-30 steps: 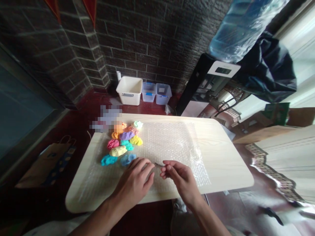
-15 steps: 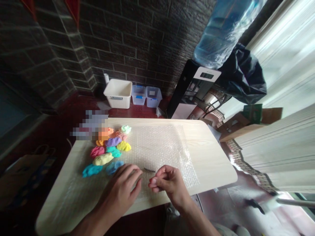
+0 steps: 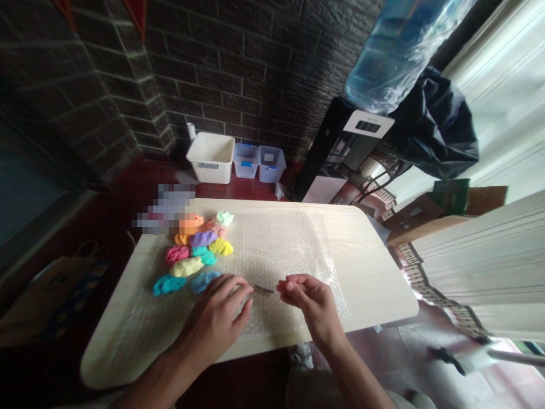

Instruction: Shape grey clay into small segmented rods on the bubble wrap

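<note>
On the bubble wrap (image 3: pixel 293 244) lies a short row of small dark bead-like pieces (image 3: pixel 264 289), between my two hands. My left hand (image 3: pixel 223 307) is palm down at its left end, fingers stretched and the thumb apart, with nothing visible in them. To the right of the row, my right hand (image 3: pixel 313 298) has its thumb pressed against the fingertips. Whatever it may pinch is too small to make out. Partly behind my left hand sits a blue soft lump (image 3: pixel 204 281). Beside it are a teal lump (image 3: pixel 169 284) and a pale yellow lump (image 3: pixel 186 266).
More soft lumps, including a purple one (image 3: pixel 203 238) and a yellow one (image 3: pixel 221 246), cluster on the left of the wooden table (image 3: pixel 374 267). Past its far edge stand a white bin (image 3: pixel 210 165), two clear boxes (image 3: pixel 271 166) and a water dispenser (image 3: pixel 332 153).
The camera view has shifted slightly. My right hand has drawn a little away from the dark row, which now shows more clearly. My left hand stays at its left end.
</note>
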{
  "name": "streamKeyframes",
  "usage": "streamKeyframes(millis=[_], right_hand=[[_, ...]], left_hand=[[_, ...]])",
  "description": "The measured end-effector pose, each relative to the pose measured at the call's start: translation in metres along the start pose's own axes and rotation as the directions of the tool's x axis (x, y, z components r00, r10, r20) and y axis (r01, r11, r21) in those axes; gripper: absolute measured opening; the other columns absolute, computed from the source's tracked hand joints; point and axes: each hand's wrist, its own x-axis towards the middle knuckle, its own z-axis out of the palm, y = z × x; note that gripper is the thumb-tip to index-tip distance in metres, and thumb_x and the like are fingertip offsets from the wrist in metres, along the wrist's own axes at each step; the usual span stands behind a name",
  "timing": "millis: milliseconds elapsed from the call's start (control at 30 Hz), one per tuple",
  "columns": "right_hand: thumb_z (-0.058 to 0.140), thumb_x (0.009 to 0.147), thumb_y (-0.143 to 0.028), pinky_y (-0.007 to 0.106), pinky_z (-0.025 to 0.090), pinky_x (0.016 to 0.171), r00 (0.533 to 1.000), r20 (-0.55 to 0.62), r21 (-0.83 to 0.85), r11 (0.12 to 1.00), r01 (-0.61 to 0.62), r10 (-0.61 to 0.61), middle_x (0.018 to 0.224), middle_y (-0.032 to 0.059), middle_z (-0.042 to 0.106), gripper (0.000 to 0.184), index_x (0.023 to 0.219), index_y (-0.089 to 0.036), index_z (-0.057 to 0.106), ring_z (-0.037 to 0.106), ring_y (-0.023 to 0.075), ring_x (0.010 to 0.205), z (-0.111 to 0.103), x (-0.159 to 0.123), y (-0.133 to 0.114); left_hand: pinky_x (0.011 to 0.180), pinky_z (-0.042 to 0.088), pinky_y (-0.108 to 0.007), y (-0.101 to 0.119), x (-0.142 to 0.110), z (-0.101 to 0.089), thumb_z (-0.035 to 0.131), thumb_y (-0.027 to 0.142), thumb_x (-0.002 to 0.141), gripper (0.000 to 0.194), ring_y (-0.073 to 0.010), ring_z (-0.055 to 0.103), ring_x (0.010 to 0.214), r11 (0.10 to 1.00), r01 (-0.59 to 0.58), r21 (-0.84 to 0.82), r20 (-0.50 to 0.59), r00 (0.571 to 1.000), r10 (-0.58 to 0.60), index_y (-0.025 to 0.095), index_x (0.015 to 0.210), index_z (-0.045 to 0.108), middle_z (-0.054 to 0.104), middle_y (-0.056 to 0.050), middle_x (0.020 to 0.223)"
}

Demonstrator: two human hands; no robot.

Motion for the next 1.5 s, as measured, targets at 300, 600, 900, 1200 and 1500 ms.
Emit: streamKeyframes(millis=[300, 600, 900, 1200, 1500], right_hand=[[0.097, 0.069, -0.045, 0.027, 0.059, 0.052, 0.998, -0.047, -0.065, 0.997, 0.031, -0.034, 0.067, 0.0074, 0.079, 0.038, 0.071, -0.016, 0.072, 0.076, 0.0205, 0.058, -0.013, 0.004, -0.001], [0.090, 0.077, -0.050, 0.031, 0.062, 0.059, 1.000, -0.019, -0.112, 0.993, 0.019, -0.021, 0.075, 0.0124, 0.082, 0.038, 0.078, -0.013, 0.080, 0.077, 0.0220, 0.064, -0.011, 0.005, -0.001], [0.084, 0.068, -0.075, 0.019, 0.027, 0.028, 0.975, 0.201, 0.215, 0.968, -0.133, 0.090, 0.041, -0.0033, 0.060, 0.055, 0.064, -0.024, 0.064, 0.046, 0.0109, 0.028, -0.020, -0.013, -0.001], [0.085, 0.066, -0.076, 0.019, 0.024, 0.026, 0.974, 0.207, 0.199, 0.971, -0.131, 0.089, 0.038, -0.0069, 0.051, 0.055, 0.064, -0.025, 0.063, 0.039, 0.0090, 0.024, -0.020, -0.017, -0.004], [0.103, 0.057, -0.029, 0.024, 0.057, 0.053, 0.992, 0.043, 0.171, 0.978, -0.121, 0.115, 0.070, 0.0032, 0.079, 0.028, 0.074, -0.022, 0.081, 0.073, 0.0167, 0.061, -0.018, 0.005, -0.002]], left_hand=[[0.090, 0.054, -0.045, 0.003, 0.004, -0.004, 0.056, 0.013, 0.096, 0.015, -0.0261, 0.062, 0.099, 0.998, 0.052, -0.025, 0.041, 0.998, -0.051, 0.019, 0.101, 0.070, 0.068, -0.008, 0.100], [0.090, 0.053, -0.045, 0.003, 0.004, -0.004, 0.056, 0.013, 0.096, 0.015, -0.0263, 0.062, 0.100, 0.997, 0.069, -0.036, 0.057, 0.996, -0.067, 0.018, 0.100, 0.069, 0.068, -0.008, 0.101], [0.090, 0.053, -0.044, 0.000, 0.002, -0.002, 0.057, 0.013, 0.096, 0.016, -0.0256, 0.062, 0.100, 0.999, 0.043, -0.022, 0.044, 0.998, -0.042, 0.019, 0.103, 0.070, 0.068, -0.008, 0.101], [0.090, 0.053, -0.043, -0.001, 0.003, -0.001, 0.057, 0.013, 0.097, 0.017, -0.0260, 0.063, 0.100, 0.998, 0.033, -0.049, 0.023, 0.999, -0.032, 0.019, 0.104, 0.071, 0.068, -0.008, 0.101], [0.091, 0.054, -0.044, 0.002, 0.006, -0.003, 0.056, 0.014, 0.097, 0.016, -0.0264, 0.063, 0.101, 0.998, 0.050, -0.027, 0.035, 0.998, -0.049, 0.018, 0.107, 0.069, 0.069, -0.009, 0.103]])
